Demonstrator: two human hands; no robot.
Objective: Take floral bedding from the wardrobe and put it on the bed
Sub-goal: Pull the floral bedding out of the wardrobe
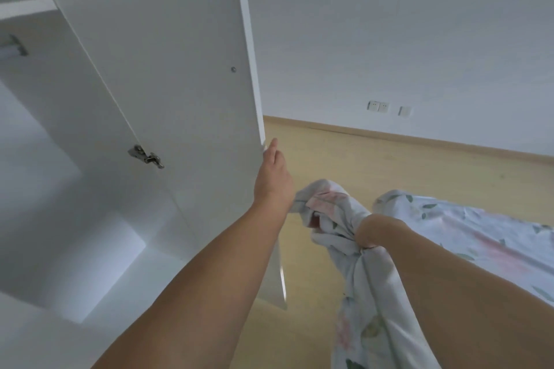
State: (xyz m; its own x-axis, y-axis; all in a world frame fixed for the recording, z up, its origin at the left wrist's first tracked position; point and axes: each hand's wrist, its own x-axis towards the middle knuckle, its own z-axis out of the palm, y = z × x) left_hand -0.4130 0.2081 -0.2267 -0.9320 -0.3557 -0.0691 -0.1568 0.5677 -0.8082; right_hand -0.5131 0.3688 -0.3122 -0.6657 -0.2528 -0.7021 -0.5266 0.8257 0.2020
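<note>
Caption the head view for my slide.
Left hand on the open wardrobe door edge, right hand gripping bunched floral bedding.

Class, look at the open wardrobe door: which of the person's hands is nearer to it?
Left. The left hand touches the wardrobe door at its outer edge; the right hand is off to the side, gripping the floral bedding.

Left hand [274,172] on wardrobe door [168,75]; right grips floral bedding [338,219].

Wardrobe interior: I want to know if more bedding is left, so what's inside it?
The wardrobe shows only bare white panels, a shelf edge and a hanging rail. Its left part is out of frame.
</note>
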